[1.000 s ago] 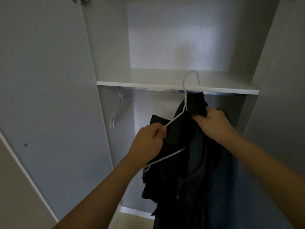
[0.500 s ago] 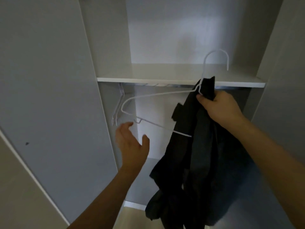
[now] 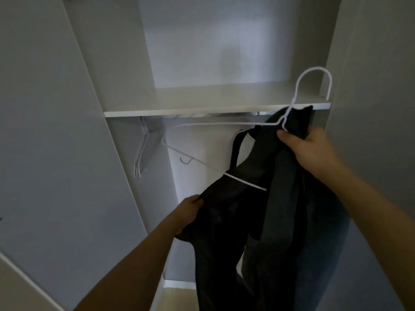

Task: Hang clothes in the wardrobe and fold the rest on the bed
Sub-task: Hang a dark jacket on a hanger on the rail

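Wardrobe [image 3: 224, 102] stands open; dark clothes [image 3: 258, 221] hang inside on a white hanger [image 3: 224, 124] under its shelf. Right hand [image 3: 307, 144], raised, grasps hanger neck and cloth; left hand [image 3: 188, 214], lower, grips the fabric.

Spare hangers [image 3: 142, 151] left, garment [image 3: 247, 221] right, under shelf [image 3: 202, 108].

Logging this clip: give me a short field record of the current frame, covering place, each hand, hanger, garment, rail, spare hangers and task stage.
place: open white wardrobe, shelf above a metal rail
right hand: grips the white wire hanger at its neck, together with dark fabric
left hand: grips the lower edge of the dark garment
hanger: tilted, hook up beside the shelf, not on the rail
garment: bunched, only partly on the hanger
spare hangers: hang at the rail's left end
stage: not yet hung
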`<state>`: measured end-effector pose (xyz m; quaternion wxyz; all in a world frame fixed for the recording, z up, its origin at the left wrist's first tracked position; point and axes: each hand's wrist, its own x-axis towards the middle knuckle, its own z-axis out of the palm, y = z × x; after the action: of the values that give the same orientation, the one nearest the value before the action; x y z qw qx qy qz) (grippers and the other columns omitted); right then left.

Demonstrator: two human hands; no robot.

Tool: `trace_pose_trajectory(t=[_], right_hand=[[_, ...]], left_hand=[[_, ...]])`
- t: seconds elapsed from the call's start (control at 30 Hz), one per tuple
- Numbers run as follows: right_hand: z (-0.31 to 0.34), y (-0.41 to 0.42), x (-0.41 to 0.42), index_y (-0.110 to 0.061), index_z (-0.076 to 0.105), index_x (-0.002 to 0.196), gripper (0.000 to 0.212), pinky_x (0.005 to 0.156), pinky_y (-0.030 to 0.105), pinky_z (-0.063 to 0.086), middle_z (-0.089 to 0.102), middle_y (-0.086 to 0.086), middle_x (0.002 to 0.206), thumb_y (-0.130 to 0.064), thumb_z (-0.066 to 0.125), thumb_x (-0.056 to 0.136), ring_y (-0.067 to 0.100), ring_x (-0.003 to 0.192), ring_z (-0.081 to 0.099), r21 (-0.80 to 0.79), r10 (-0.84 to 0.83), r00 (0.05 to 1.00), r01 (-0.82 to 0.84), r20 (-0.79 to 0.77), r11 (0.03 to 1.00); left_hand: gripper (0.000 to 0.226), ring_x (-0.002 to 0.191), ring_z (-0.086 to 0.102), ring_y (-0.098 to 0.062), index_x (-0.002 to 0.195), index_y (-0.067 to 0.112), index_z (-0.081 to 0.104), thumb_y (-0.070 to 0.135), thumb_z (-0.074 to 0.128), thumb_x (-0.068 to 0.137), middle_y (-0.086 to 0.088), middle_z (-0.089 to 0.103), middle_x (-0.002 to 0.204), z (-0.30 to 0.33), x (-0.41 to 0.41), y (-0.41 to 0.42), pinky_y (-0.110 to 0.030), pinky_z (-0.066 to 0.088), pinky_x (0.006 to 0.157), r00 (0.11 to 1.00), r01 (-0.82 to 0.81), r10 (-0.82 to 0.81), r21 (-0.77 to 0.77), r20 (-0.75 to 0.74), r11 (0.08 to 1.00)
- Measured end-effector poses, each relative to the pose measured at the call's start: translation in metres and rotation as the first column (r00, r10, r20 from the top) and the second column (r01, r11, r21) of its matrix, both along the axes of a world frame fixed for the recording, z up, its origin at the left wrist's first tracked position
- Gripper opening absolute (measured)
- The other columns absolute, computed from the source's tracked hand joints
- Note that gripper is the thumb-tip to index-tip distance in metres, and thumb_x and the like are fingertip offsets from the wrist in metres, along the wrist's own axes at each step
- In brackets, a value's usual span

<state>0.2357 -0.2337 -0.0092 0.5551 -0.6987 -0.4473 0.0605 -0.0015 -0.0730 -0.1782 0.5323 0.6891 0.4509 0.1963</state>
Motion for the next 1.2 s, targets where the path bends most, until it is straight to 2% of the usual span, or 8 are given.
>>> trace_pose_trajectory(t=[0.13, 0.23, 0.37, 0.5, 0.6, 0.8, 0.93, 1.2], right_hand=[[-0.016, -0.006, 0.002, -0.011, 0.069, 0.082, 0.064, 0.077, 0.052, 0.055, 0.069, 0.009, 0.077, -0.07, 0.06, 0.059, 0.024, 0.073, 0.067, -0.018, 0.014, 0.998, -0.015, -0.069, 1.0], [-0.014, -0.005, 0.005, -0.026, 0.072, 0.081, 0.043, 0.083, 0.049, 0.055, 0.072, -0.001, 0.08, -0.065, 0.064, 0.064, 0.02, 0.078, 0.069, 0.058, 0.039, 0.987, -0.03, -0.158, 0.998], [-0.01, 0.001, 0.002, -0.037, 0.074, 0.072, 0.018, 0.083, 0.043, 0.057, 0.073, -0.008, 0.076, -0.053, 0.066, 0.075, 0.014, 0.077, 0.07, 0.196, 0.107, 0.953, -0.051, -0.285, 0.979], [-0.01, 0.004, -0.009, -0.032, 0.075, 0.071, 0.018, 0.077, 0.039, 0.058, 0.074, -0.004, 0.076, -0.047, 0.067, 0.078, 0.015, 0.075, 0.072, 0.255, 0.196, 0.925, -0.115, -0.324, 0.96], [-0.019, 0.002, -0.013, -0.027, 0.073, 0.077, 0.029, 0.074, 0.035, 0.057, 0.073, -0.004, 0.08, -0.055, 0.064, 0.076, 0.01, 0.076, 0.07, 0.225, 0.212, 0.949, -0.159, -0.235, 0.961], [-0.037, -0.024, 0.017, -0.028, 0.047, 0.062, 0.048, 0.042, 0.022, 0.033, 0.054, -0.011, 0.052, -0.071, 0.046, 0.084, 0.002, 0.049, 0.053, 0.028, -0.105, 0.955, 0.101, 0.279, 0.994], [-0.059, -0.04, 0.036, -0.02, 0.044, 0.057, 0.061, 0.043, 0.021, 0.024, 0.046, -0.001, 0.048, -0.073, 0.029, 0.083, 0.01, 0.043, 0.042, -0.076, -0.194, 0.849, 0.263, 0.491, 0.962], [-0.076, -0.032, 0.033, -0.025, 0.022, 0.047, 0.057, 0.047, 0.014, 0.018, 0.021, -0.01, 0.039, -0.059, 0.042, 0.088, 0.008, 0.034, 0.019, 0.047, -0.342, 0.697, 0.406, 0.63, 0.913]], left_hand=[[0.031, 0.094, 0.058, -0.017, 0.117, 0.012, 0.06, 0.025, 0.034, 0.105, -0.002, 0.061, 0.106, 0.017, 0.001, 0.009, -0.013, 0.041, 0.067, 0.977, 0.035, 0.004, 0.182, -0.214, 0.983], [0.029, 0.1, 0.061, -0.024, 0.116, 0.007, 0.063, 0.023, 0.044, 0.101, -0.012, 0.061, 0.119, 0.01, 0.001, -0.001, -0.026, 0.045, 0.084, 0.892, 0.17, -0.114, 0.091, -0.437, 0.981], [0.051, 0.105, 0.057, -0.015, 0.115, 0.032, 0.052, 0.055, 0.069, 0.073, 0.005, 0.059, 0.115, -0.025, 0.006, -0.056, -0.032, 0.047, 0.088, 0.955, 0.171, -0.25, -0.392, -0.159, 0.904], [0.033, 0.083, 0.057, 0.001, 0.115, 0.036, 0.053, 0.037, 0.069, 0.086, 0.013, 0.06, 0.1, -0.056, 0.033, -0.084, -0.005, 0.045, 0.06, 0.964, 0.221, -0.256, -0.317, -0.073, 0.922], [0.041, 0.082, 0.063, -0.015, 0.126, -0.001, 0.057, 0.024, 0.061, 0.094, -0.013, 0.066, 0.11, -0.062, 0.042, -0.071, -0.01, 0.047, 0.052, 0.998, 0.013, -0.033, -0.306, -0.06, 0.952], [0.031, 0.076, 0.067, -0.03, 0.113, -0.008, 0.06, 0.014, 0.064, 0.091, -0.022, 0.068, 0.098, -0.01, 0.015, -0.003, -0.034, 0.06, 0.06, 0.93, -0.3, 0.352, -0.335, 0.106, 0.893], [0.019, 0.053, 0.067, -0.018, 0.092, 0.002, 0.069, 0.018, 0.07, 0.082, -0.012, 0.071, 0.076, 0.063, 0.013, 0.033, -0.024, 0.054, 0.046, 0.939, -0.279, 0.303, -0.157, 0.161, 0.947], [0.03, 0.057, 0.055, -0.018, 0.069, 0.007, 0.059, 0.027, 0.08, 0.071, -0.007, 0.056, 0.065, 0.195, 0.017, 0.034, -0.023, 0.042, 0.049, 0.972, -0.073, 0.165, 0.455, -0.165, 0.887]])
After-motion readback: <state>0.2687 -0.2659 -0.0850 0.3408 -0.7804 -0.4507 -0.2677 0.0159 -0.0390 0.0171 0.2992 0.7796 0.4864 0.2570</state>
